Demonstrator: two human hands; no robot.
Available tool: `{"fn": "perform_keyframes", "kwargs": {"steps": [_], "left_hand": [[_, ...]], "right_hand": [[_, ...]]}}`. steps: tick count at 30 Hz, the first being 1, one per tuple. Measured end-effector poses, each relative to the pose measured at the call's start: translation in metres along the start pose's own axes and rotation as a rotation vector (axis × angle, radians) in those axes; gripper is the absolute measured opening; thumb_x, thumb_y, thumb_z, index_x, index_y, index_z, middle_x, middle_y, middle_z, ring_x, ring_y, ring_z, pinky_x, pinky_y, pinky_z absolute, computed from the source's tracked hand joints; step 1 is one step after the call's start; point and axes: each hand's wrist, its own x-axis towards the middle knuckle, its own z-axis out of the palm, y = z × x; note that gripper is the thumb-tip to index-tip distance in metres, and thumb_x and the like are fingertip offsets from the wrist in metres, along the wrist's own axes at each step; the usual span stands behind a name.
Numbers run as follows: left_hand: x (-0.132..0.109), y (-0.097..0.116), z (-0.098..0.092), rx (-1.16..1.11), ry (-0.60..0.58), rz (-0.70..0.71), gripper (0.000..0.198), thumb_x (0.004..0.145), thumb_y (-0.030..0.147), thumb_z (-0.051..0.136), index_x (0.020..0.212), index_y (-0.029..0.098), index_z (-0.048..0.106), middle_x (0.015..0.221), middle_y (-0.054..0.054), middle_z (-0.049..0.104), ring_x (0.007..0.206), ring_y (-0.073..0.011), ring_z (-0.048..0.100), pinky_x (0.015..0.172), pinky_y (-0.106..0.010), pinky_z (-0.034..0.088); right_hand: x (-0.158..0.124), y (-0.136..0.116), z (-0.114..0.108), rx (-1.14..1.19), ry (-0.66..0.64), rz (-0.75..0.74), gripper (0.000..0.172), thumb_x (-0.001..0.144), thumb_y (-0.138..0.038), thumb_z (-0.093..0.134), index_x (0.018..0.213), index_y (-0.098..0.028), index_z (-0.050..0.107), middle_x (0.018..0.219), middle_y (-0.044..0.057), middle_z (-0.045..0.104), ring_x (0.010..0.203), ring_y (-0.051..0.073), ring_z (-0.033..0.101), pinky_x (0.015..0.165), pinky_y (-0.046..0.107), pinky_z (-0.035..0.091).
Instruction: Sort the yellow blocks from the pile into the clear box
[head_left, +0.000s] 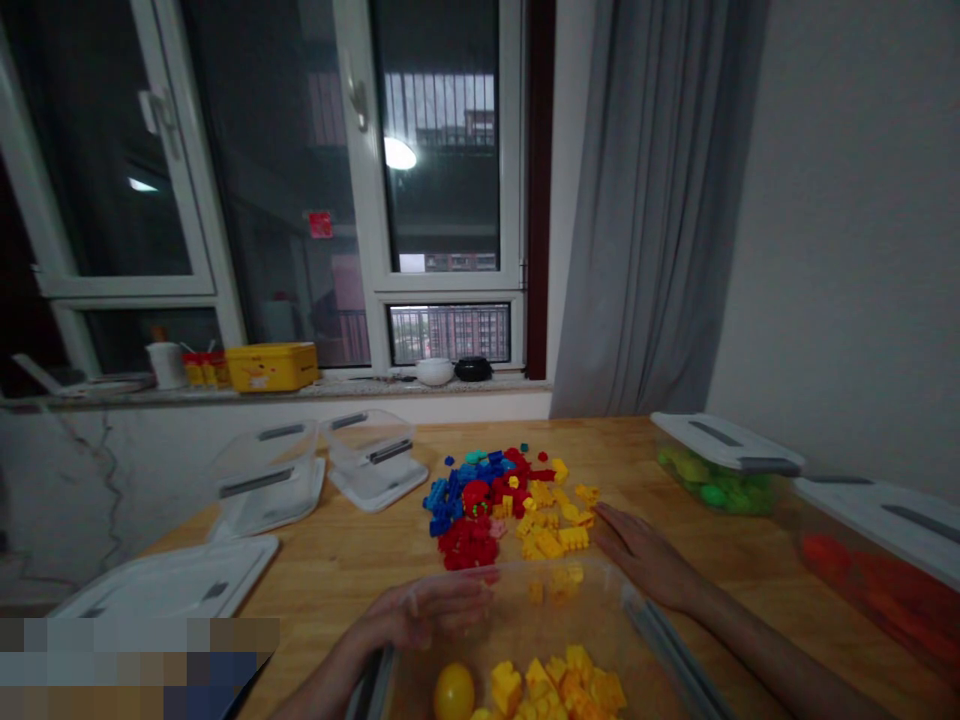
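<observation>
A clear plastic box (pixel 517 640) stands close to me, with yellow blocks (pixel 555 685) and a yellow ball (pixel 454 690) inside. My left hand (pixel 431 612) lies along the box's far left side, fingers stretched out, partly seen through the plastic. Beyond the box, a pile of blocks covers the wooden table: blue blocks (pixel 450 495) on the left, red blocks (pixel 469 543) in the middle and front, yellow blocks (pixel 551 535) on the right. My right hand (pixel 637 550) rests flat on the table, fingertips beside the yellow blocks' right edge, holding nothing.
Two clear boxes (pixel 271 470) (pixel 371 450) and a white lid (pixel 172 580) are on the left of the wooden table (pixel 337 590). On the right stand a lidded box of green pieces (pixel 720 480) and another of red pieces (pixel 870 580). A yellow container (pixel 272 368) sits on the windowsill.
</observation>
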Motion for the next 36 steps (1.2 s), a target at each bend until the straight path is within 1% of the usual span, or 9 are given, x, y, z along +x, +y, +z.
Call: {"fn": "perform_keyframes", "kwargs": {"steps": [4,6,11,16,22,25,29,32,36], "left_hand": [[-0.001,0.0,0.001,0.0,0.037,-0.041,0.076,0.079,0.025,0.068,0.153,0.027,0.055,0.171,-0.008,0.038,0.159,-0.0423,0.028,0.128,-0.067,0.015],[-0.001,-0.001,0.0,-0.003,0.037,-0.043,0.074,0.08,0.025,0.067,0.153,0.028,0.055,0.171,-0.007,0.039,0.159,-0.0414,0.028,0.129,-0.066,0.015],[0.001,0.001,-0.001,-0.008,-0.014,-0.005,0.079,0.077,0.021,0.067,0.154,0.028,0.054,0.173,-0.006,0.034,0.161,-0.0421,0.022,0.129,-0.067,0.011],[0.001,0.005,0.003,-0.008,0.008,-0.026,0.078,0.077,0.025,0.066,0.154,0.026,0.053,0.173,-0.007,0.034,0.161,-0.0434,0.022,0.128,-0.069,0.009],[0.0,-0.002,-0.003,-0.026,-0.02,0.0,0.078,0.078,0.025,0.068,0.154,0.026,0.053,0.173,-0.008,0.035,0.162,-0.0432,0.02,0.129,-0.068,0.007],[0.0,-0.005,-0.004,-0.027,-0.012,0.01,0.077,0.077,0.022,0.068,0.153,0.027,0.054,0.172,-0.007,0.036,0.161,-0.0438,0.021,0.128,-0.07,0.008],[0.0,-0.004,-0.003,-0.022,-0.007,-0.008,0.077,0.079,0.024,0.069,0.154,0.028,0.053,0.174,-0.006,0.033,0.161,-0.0441,0.02,0.128,-0.069,0.008],[0.001,-0.002,-0.001,-0.014,-0.011,-0.011,0.077,0.078,0.025,0.07,0.154,0.029,0.054,0.175,-0.006,0.031,0.162,-0.044,0.019,0.128,-0.069,0.008],[0.001,0.0,0.0,-0.021,-0.015,-0.007,0.078,0.078,0.025,0.069,0.155,0.028,0.053,0.175,-0.006,0.031,0.162,-0.0432,0.018,0.129,-0.068,0.008]], "right_hand": [[0.0,-0.002,-0.002,-0.003,-0.001,-0.023,0.075,0.103,-0.066,0.034,0.16,-0.017,0.046,0.171,0.011,0.036,0.158,0.028,0.035,0.131,0.047,0.027],[-0.001,-0.004,-0.004,-0.008,-0.02,-0.031,0.074,0.104,-0.065,0.033,0.16,-0.018,0.045,0.172,0.01,0.034,0.158,0.028,0.034,0.131,0.048,0.027],[-0.002,-0.006,-0.006,-0.024,-0.049,-0.015,0.077,0.105,-0.064,0.031,0.161,-0.014,0.043,0.17,0.011,0.039,0.157,0.028,0.037,0.131,0.047,0.027],[-0.002,-0.006,-0.005,-0.007,-0.021,-0.007,0.079,0.104,-0.064,0.033,0.16,-0.01,0.043,0.168,0.014,0.041,0.155,0.03,0.04,0.131,0.048,0.028],[-0.001,-0.003,-0.001,0.008,0.028,0.005,0.078,0.102,-0.064,0.036,0.156,-0.009,0.047,0.165,0.017,0.046,0.153,0.03,0.043,0.13,0.047,0.031],[-0.001,-0.002,-0.001,0.009,0.033,-0.017,0.079,0.103,-0.066,0.035,0.159,-0.012,0.043,0.168,0.015,0.041,0.155,0.028,0.039,0.131,0.046,0.029],[-0.002,-0.003,-0.003,0.008,-0.014,-0.041,0.078,0.105,-0.066,0.031,0.164,-0.016,0.036,0.172,0.01,0.034,0.157,0.027,0.035,0.132,0.048,0.027],[-0.002,-0.004,-0.005,0.005,-0.032,-0.05,0.077,0.106,-0.065,0.029,0.162,-0.014,0.04,0.169,0.011,0.04,0.156,0.028,0.039,0.131,0.048,0.028],[-0.001,-0.003,-0.003,0.0,0.014,-0.069,0.074,0.106,-0.062,0.03,0.155,-0.011,0.05,0.165,0.015,0.046,0.153,0.029,0.042,0.131,0.048,0.03]]}}
